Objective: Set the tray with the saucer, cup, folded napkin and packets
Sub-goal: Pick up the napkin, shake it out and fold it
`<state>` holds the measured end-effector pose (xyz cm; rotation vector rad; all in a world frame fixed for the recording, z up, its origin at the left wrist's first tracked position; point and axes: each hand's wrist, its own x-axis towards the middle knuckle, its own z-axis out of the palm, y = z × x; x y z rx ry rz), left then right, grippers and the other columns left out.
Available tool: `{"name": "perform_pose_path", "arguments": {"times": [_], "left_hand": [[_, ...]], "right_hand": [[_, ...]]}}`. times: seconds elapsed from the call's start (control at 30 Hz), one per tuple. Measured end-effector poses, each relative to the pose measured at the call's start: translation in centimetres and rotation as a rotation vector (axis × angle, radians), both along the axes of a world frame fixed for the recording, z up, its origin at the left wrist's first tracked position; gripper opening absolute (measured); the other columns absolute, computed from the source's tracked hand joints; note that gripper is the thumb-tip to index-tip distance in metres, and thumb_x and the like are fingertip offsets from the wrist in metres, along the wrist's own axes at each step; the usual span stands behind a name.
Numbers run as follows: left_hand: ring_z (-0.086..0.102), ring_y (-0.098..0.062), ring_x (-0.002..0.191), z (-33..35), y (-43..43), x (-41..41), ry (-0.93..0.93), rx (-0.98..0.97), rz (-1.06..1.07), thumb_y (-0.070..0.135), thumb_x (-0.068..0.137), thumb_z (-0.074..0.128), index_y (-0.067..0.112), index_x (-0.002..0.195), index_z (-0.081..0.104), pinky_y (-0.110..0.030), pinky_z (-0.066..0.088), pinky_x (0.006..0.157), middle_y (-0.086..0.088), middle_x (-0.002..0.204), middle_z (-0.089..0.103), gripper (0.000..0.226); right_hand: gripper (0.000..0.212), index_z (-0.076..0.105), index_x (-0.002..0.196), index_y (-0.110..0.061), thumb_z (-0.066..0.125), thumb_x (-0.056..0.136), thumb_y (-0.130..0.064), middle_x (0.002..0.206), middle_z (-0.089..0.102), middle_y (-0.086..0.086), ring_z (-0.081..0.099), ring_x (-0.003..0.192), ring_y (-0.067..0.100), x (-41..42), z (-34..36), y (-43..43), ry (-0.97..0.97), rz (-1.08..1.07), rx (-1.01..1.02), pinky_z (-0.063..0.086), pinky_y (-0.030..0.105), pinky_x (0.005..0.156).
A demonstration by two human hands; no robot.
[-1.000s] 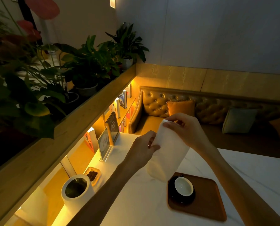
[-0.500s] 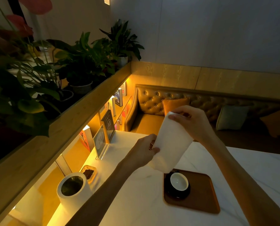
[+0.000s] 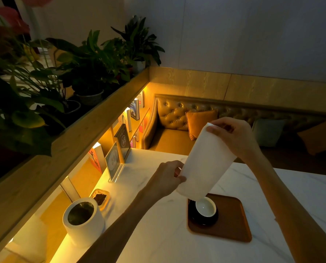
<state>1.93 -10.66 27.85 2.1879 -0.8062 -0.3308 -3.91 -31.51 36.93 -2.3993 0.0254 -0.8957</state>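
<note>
step: we fold the napkin [image 3: 205,164] in the air | left hand [image 3: 166,179] pinches its lower edge, right hand [image 3: 232,137] its top corner, to line up edges | cup [image 3: 205,206] on saucer [image 3: 194,218] at tray's [image 3: 232,221] near-left corner | packets: not made out

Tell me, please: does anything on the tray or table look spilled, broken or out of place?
Nothing stands out. The cup sits upright on the dark saucer on the tray, and no spill shows. The left hand and the right hand hold the white napkin in the air.
</note>
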Motion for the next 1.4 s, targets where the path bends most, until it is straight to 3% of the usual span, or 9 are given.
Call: {"name": "perform_pose_path", "arguments": {"times": [0.27, 0.5, 0.67, 0.83, 0.97, 1.07, 1.17, 1.27, 1.4], "left_hand": [[0.06, -0.016, 0.105, -0.8, 0.6, 0.7, 0.057, -0.001, -0.036, 0.02, 0.095, 0.058, 0.014, 0.129, 0.057, -0.034, 0.049, 0.098, -0.003, 0.128, 0.061, 0.035], [0.059, -0.01, 0.086, -1.1, 2.5, 3.1, 0.195, -0.116, -0.016, 0.031, 0.091, 0.062, 0.028, 0.096, 0.06, -0.018, 0.048, 0.073, 0.011, 0.095, 0.061, 0.006], [0.062, -0.016, 0.098, -0.2, 3.8, 4.7, 0.243, -0.298, 0.05, 0.034, 0.092, 0.062, 0.026, 0.097, 0.057, -0.026, 0.055, 0.081, 0.005, 0.103, 0.062, 0.011], [0.065, -0.014, 0.102, 0.9, 3.4, 4.4, 0.389, -0.631, 0.128, 0.031, 0.097, 0.054, 0.024, 0.107, 0.052, -0.023, 0.06, 0.071, -0.001, 0.114, 0.059, 0.012], [0.061, -0.006, 0.095, 1.2, 1.7, 3.6, 0.192, -0.735, 0.379, 0.042, 0.101, 0.037, 0.03, 0.107, 0.042, -0.021, 0.056, 0.065, 0.008, 0.106, 0.052, 0.014], [0.055, 0.018, 0.089, 2.1, 0.5, 2.9, -0.085, -0.796, 0.523, 0.039, 0.102, 0.036, 0.027, 0.109, 0.035, -0.006, 0.048, 0.053, 0.023, 0.098, 0.046, 0.014], [0.051, 0.025, 0.09, 2.9, 0.6, 3.0, -0.33, -0.78, 0.511, 0.026, 0.101, 0.042, 0.017, 0.11, 0.037, 0.007, 0.04, 0.059, 0.033, 0.097, 0.047, 0.013], [0.055, 0.02, 0.086, 4.0, 1.7, 3.8, -0.403, -0.711, 0.492, 0.022, 0.101, 0.046, 0.008, 0.113, 0.042, 0.002, 0.044, 0.059, 0.02, 0.091, 0.046, 0.019], [0.058, -0.008, 0.09, 6.1, 2.5, 4.3, -0.331, -0.742, 0.467, 0.023, 0.1, 0.049, 0.02, 0.108, 0.044, -0.019, 0.051, 0.067, -0.001, 0.104, 0.055, 0.01]], "right_hand": [[0.017, 0.064, 0.102, -0.027, 0.064, 0.087, -0.036, 0.093, 0.061, -0.011, 0.058, 0.077, -0.001, 0.2, 0.1, -0.7, 0.0, -0.002, 0.028, 0.042, 0.013, 0.059], [0.018, 0.063, 0.101, -0.027, 0.065, 0.086, -0.037, 0.09, 0.064, -0.019, 0.062, 0.078, -0.008, -0.9, 0.1, -2.4, -0.061, 0.005, 0.237, 0.048, 0.011, 0.058], [0.013, 0.064, 0.1, -0.033, 0.063, 0.09, -0.025, 0.085, 0.067, -0.024, 0.065, 0.078, -0.003, -1.5, -1.5, -2.6, -0.146, 0.04, 0.495, 0.052, 0.011, 0.05], [0.014, 0.063, 0.096, -0.043, 0.058, 0.093, -0.03, 0.085, 0.068, -0.025, 0.067, 0.076, -0.002, -1.5, -2.2, -2.1, -0.225, 0.012, 0.596, 0.053, 0.015, 0.048], [0.011, 0.062, 0.103, -0.032, 0.059, 0.092, -0.03, 0.085, 0.068, -0.021, 0.066, 0.076, 0.0, -1.0, -2.8, -1.3, -0.303, -0.047, 0.519, 0.054, 0.016, 0.053], [0.014, 0.06, 0.106, -0.029, 0.059, 0.092, -0.033, 0.09, 0.066, -0.011, 0.065, 0.08, 0.005, -0.5, -3.0, -0.5, -0.396, -0.141, 0.433, 0.054, 0.022, 0.062], [0.021, 0.061, 0.108, -0.023, 0.058, 0.092, -0.037, 0.098, 0.064, -0.007, 0.062, 0.084, 0.008, -0.3, -2.9, -0.2, -0.482, -0.26, 0.324, 0.051, 0.018, 0.067], [0.024, 0.061, 0.109, -0.018, 0.058, 0.093, -0.035, 0.099, 0.062, -0.009, 0.059, 0.082, -0.002, -0.4, -2.6, -0.3, -0.509, -0.308, 0.273, 0.047, 0.011, 0.068], [0.024, 0.06, 0.109, -0.022, 0.057, 0.092, -0.039, 0.1, 0.062, -0.011, 0.06, 0.084, -0.003, -0.4, -2.2, 0.0, -0.513, -0.307, 0.372, 0.047, 0.008, 0.066]]}}
